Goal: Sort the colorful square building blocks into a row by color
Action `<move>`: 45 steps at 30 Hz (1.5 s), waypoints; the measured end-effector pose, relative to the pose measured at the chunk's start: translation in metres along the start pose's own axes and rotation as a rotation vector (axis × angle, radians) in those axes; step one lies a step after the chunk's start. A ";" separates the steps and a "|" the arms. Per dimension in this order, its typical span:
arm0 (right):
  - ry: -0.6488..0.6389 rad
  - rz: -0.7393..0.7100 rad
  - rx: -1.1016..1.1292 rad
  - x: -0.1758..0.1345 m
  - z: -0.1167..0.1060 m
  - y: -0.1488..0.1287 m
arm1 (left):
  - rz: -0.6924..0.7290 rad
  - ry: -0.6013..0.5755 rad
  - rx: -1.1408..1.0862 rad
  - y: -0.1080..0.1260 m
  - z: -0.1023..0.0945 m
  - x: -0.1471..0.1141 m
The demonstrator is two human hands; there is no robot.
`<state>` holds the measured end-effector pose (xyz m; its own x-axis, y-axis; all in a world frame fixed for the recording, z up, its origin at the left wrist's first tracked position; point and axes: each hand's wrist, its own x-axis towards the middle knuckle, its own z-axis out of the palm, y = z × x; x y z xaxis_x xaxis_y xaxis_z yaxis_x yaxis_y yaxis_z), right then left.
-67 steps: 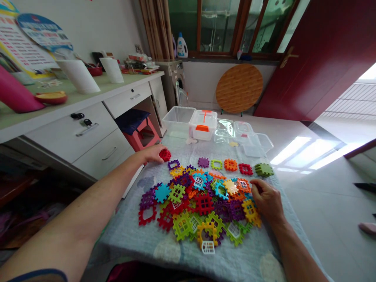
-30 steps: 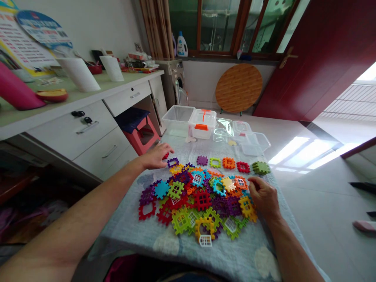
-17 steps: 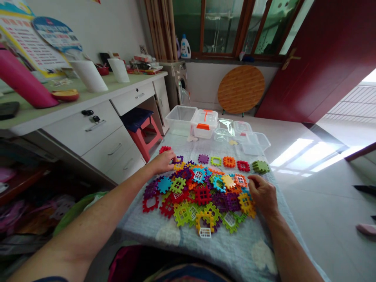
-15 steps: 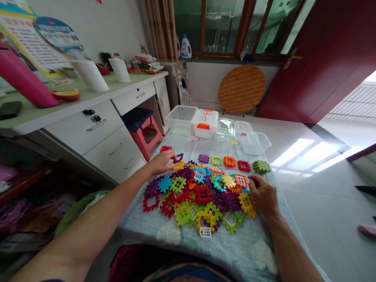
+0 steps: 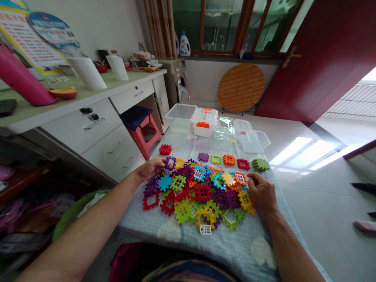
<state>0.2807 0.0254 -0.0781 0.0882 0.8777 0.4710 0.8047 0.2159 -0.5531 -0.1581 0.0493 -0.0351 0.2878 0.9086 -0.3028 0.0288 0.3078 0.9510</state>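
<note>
My left hand [image 5: 151, 169] is closed on the edge of a purple square frame block [image 5: 170, 163] at the left rear of the pile. The frame stands tilted up, its open middle showing. Beside the pile's right edge, my right hand [image 5: 262, 192] rests with curled fingers and no block showing in it. Between the hands lies a heap of notched plastic building blocks, among them a red window block [image 5: 203, 193], a blue plate [image 5: 165, 183], a yellow arched frame [image 5: 205, 216] with a white window insert [image 5: 205, 229], and an orange block [image 5: 241, 178] near my right fingers.
Behind the heap stand separate blocks: red [image 5: 165, 149], purple [image 5: 203, 157], a lime frame [image 5: 216, 159], orange [image 5: 229, 159], a red frame [image 5: 243, 163] and green [image 5: 260, 165]. Clear bins [image 5: 179, 125], a lidded box [image 5: 202, 131] and lids [image 5: 255, 147] are at the table's far end.
My left hand has drawn back toward me and left, lifting the purple frame block into clearer view. The red blocks behind it are now uncovered. My right hand has barely moved.
</note>
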 end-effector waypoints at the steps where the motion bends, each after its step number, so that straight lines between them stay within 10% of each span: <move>1: -0.001 0.000 -0.001 0.000 0.000 0.000 | -0.005 -0.004 0.002 0.001 0.000 0.002; 11: -0.001 -0.007 -0.006 0.000 0.000 0.001 | -0.040 0.335 0.387 -0.005 -0.001 0.019; 25: -0.006 0.000 0.009 0.000 -0.001 0.000 | 0.296 0.200 1.221 -0.012 0.003 0.026; 37: -0.014 -0.003 0.008 0.000 -0.001 -0.001 | 0.244 0.399 0.756 -0.006 0.003 0.013; 45: -0.007 0.013 0.013 0.000 -0.001 -0.001 | 0.272 0.461 1.086 -0.007 0.019 0.010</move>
<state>0.2805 0.0248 -0.0768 0.0947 0.8836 0.4586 0.7957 0.2096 -0.5683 -0.1376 0.0510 -0.0441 0.0474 0.9902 0.1317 0.8726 -0.1052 0.4769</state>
